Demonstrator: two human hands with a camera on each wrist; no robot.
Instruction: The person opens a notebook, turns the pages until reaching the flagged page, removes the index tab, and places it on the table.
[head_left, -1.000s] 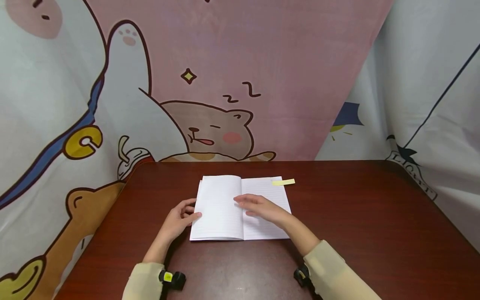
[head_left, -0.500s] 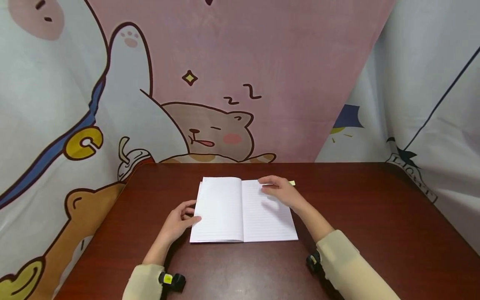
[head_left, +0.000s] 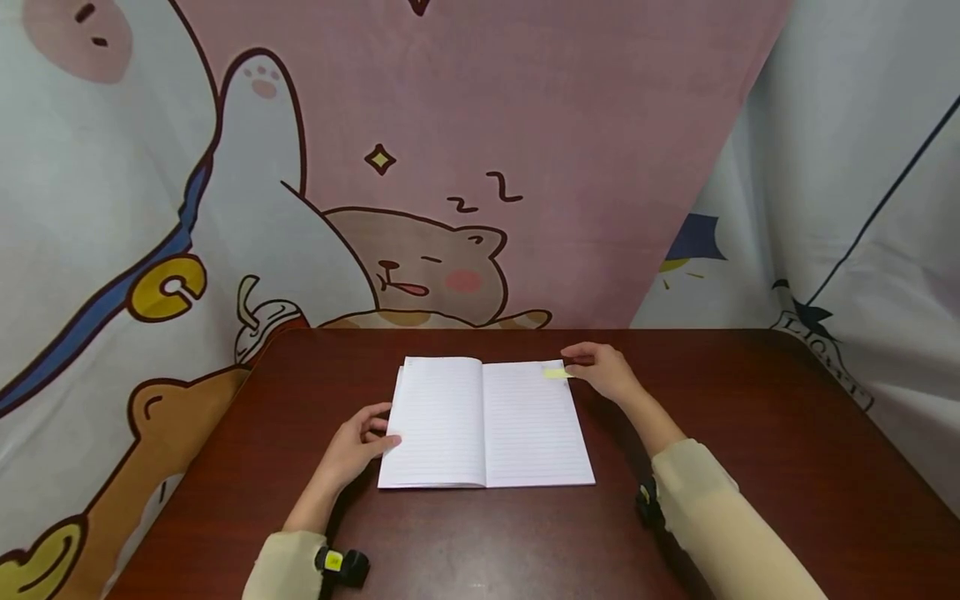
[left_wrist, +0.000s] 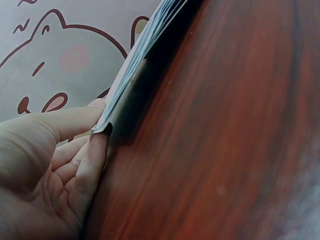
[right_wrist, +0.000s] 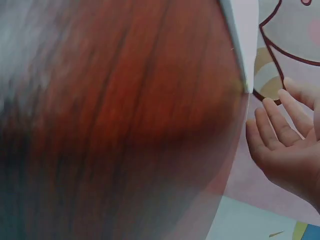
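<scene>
A lined notebook (head_left: 536,437) lies spread open on the brown table, its visible pages bare of writing. My left hand (head_left: 354,440) pinches its left edge; in the left wrist view the thumb (left_wrist: 75,120) is on top and fingers (left_wrist: 95,150) are under the stacked pages and dark cover. At the upper right corner of the right page, a yellow sticky tab (head_left: 556,373) sticks out past the edge. My right hand (head_left: 606,373) is beside that corner, its fingertips by the tab's outer end. In the right wrist view its fingers (right_wrist: 267,125) are loosely bent, with nothing visibly gripped.
The dark brown table (head_left: 750,450) surrounds the notebook on every side. Behind it hangs a cloth backdrop (head_left: 585,167) with cartoon animals, and a white curtain (head_left: 862,167) is at the right. Black wrist cameras (head_left: 352,568) sit at both sleeves.
My right hand has moved from the notebook's middle across the right page to its upper right corner, uncovering the page. The left hand has kept its hold on the left edge.
</scene>
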